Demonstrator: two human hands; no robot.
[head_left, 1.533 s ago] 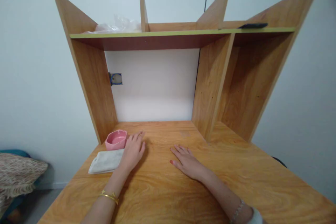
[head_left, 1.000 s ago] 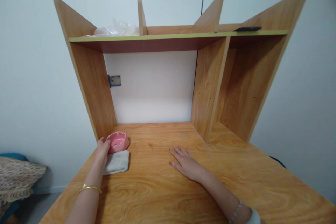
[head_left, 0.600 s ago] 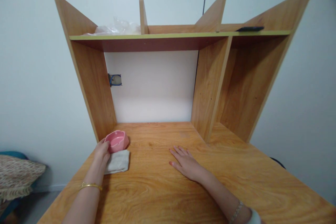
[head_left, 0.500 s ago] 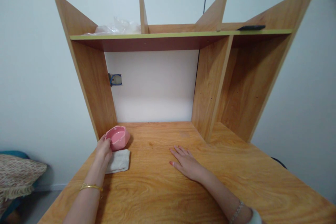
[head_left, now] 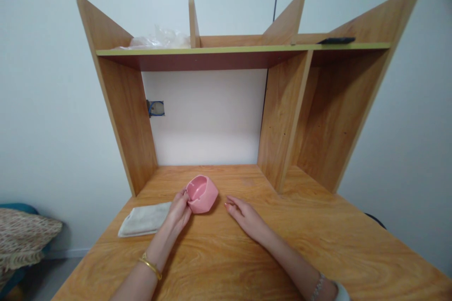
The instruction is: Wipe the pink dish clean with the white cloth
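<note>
A pink, faceted ashtray (head_left: 207,197) with notches in its rim is held tilted over the desk, its hollow turned toward the left. My left hand (head_left: 181,208) pinches its left rim between thumb and fingers. To the right of the ashtray, and apart from it, is my right hand (head_left: 245,218), holding nothing. Its fingers are slightly bent, with the thumb apart from them. A folded pale grey cloth (head_left: 143,220) lies flat on the desk to the left, its right end partly behind my left hand.
The wooden desk (head_left: 226,263) carries a hutch with upright side panels (head_left: 123,127) and a shelf (head_left: 229,50) across the top. On that shelf lie a clear plastic bag (head_left: 160,39) and a flat black object (head_left: 337,40). An uncovered wall box (head_left: 156,108) shows wires at the back left.
My left hand has carried the ashtray to the right, from above the cloth to mid-desk, tilting it. More of the cloth shows. My right hand's fingers have gone from spread flat to slightly bent.
</note>
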